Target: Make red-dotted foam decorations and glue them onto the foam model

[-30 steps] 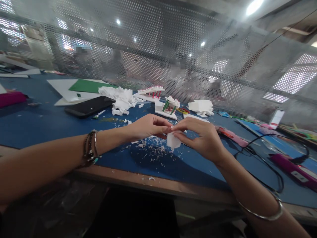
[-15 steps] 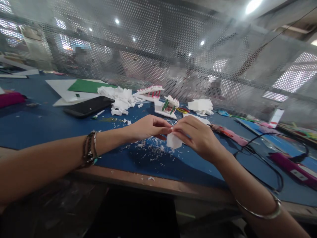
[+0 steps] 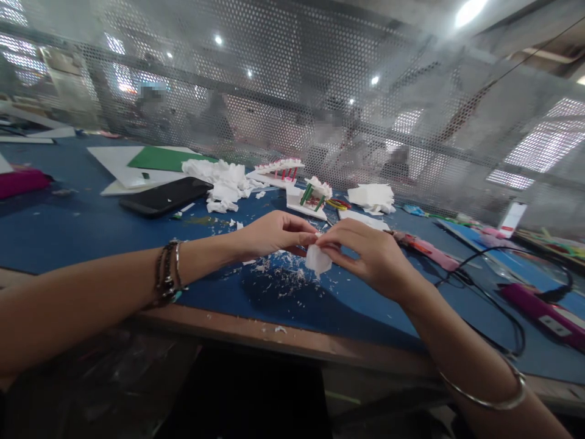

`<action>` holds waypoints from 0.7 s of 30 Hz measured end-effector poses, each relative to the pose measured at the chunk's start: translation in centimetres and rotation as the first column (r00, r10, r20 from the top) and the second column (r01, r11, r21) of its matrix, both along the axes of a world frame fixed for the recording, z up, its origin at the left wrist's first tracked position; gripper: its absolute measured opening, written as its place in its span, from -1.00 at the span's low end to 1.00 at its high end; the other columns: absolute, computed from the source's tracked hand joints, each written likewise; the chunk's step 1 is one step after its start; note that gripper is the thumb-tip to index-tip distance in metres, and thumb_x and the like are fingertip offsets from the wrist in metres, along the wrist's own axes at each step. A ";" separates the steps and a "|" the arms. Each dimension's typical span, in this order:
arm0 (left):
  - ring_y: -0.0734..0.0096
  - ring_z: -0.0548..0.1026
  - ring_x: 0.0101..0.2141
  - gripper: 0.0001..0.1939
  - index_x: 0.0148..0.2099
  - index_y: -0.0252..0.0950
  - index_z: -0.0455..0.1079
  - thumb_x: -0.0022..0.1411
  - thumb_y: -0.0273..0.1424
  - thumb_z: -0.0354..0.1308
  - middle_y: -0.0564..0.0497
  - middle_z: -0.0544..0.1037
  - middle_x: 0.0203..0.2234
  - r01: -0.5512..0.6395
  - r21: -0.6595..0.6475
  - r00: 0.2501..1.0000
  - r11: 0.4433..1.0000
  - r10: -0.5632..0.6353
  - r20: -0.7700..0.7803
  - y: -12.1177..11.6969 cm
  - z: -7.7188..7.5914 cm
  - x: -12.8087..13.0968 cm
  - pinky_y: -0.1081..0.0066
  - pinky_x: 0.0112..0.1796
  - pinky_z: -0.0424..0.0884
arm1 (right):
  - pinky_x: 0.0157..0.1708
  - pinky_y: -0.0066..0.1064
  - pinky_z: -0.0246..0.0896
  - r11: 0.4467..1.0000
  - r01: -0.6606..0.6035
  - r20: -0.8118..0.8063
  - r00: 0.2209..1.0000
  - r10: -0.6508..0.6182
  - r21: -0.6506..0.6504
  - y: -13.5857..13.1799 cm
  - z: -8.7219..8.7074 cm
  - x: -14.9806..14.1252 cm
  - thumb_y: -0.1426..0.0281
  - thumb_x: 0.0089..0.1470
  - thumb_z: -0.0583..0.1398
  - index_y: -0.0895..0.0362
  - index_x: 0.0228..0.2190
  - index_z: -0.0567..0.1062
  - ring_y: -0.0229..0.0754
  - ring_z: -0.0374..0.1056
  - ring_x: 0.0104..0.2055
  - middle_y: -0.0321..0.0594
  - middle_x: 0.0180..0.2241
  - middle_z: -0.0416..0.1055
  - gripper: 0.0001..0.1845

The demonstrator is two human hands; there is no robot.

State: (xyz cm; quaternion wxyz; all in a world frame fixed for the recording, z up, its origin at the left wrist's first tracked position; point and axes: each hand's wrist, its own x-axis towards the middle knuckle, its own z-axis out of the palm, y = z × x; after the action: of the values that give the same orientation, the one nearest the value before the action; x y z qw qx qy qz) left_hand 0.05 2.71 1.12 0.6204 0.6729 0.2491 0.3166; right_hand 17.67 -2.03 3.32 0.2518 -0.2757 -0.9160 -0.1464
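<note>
A small piece of white tissue paper [image 3: 319, 261] hangs from the fingertips of both hands, above the blue table [image 3: 219, 292]. My left hand [image 3: 281, 235] pinches its upper edge between thumb and fingers. My right hand [image 3: 361, 247] is closed on the same edge, fingertips meeting those of the left. Beneath them lie many tiny white paper shreds [image 3: 292, 274]. Just beyond stand a small white model with green posts [image 3: 315, 196] and a longer one with red posts [image 3: 280, 171].
Crumpled white tissue [image 3: 223, 180], a black phone [image 3: 167, 196] and a green sheet [image 3: 159, 158] lie at the left. Right of the hands are a tissue stack [image 3: 372, 198], a pink glue gun [image 3: 434, 253] with a black cable and a purple power strip [image 3: 539, 311]. A perforated metal screen [image 3: 274, 79] rises behind.
The hands stay together with the tissue between them. The hanging tissue has turned slightly and its lower edge looks more bunched. The view has shifted a little.
</note>
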 end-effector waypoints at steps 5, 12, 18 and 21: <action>0.60 0.36 -0.51 -0.91 -0.44 -0.32 0.45 -0.01 -0.47 0.12 0.11 0.46 -0.57 -0.015 0.023 1.000 1.000 0.015 -0.017 -0.1 0.1 0.1 0.55 -0.41 0.30 | -0.33 -0.43 0.18 0.993 0.038 0.112 0.992 -0.051 0.110 -0.1 -0.1 0.0 0.44 0.10 -0.01 0.16 -0.40 0.38 -0.25 0.23 -0.33 -0.18 -0.42 0.37 -0.82; 0.62 0.37 -0.49 -0.92 -0.45 -0.34 0.43 -0.01 -0.47 0.12 0.12 0.44 -0.57 0.007 0.035 1.000 0.999 -0.007 -0.008 -0.2 -0.1 0.2 0.55 -0.38 0.31 | -0.39 -0.40 0.17 0.987 0.084 0.134 0.986 -0.102 0.135 0.1 0.0 -0.3 0.40 0.12 -0.05 0.20 -0.43 0.35 -0.21 0.19 -0.35 -0.13 -0.44 0.32 -0.77; 0.62 0.37 -0.51 -0.94 -0.47 -0.32 0.43 -0.03 -0.48 0.13 0.14 0.43 -0.59 0.034 0.028 0.999 0.999 -0.034 -0.005 -0.2 -0.1 0.3 0.57 -0.40 0.31 | -0.41 -0.39 0.16 0.982 0.056 0.156 0.984 -0.085 0.180 0.2 0.0 -0.2 0.37 0.12 -0.06 0.18 -0.46 0.34 -0.21 0.18 -0.37 -0.14 -0.47 0.32 -0.75; 0.60 0.37 -0.50 -0.94 -0.47 -0.30 0.43 -0.04 -0.48 0.13 0.14 0.44 -0.59 0.036 0.019 0.999 0.999 -0.036 0.001 -0.3 -0.1 0.2 0.55 -0.39 0.31 | -0.37 -0.38 0.18 0.987 0.019 0.124 0.991 -0.040 0.161 0.2 0.0 -0.2 0.39 0.10 -0.02 0.18 -0.46 0.33 -0.21 0.19 -0.36 -0.15 -0.47 0.32 -0.81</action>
State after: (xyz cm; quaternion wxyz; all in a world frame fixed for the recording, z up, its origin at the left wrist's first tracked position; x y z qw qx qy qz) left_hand 0.28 2.42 1.05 0.6199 0.6828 0.2335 0.3083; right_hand 17.52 -1.78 3.31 0.2122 -0.2584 -0.9114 -0.2399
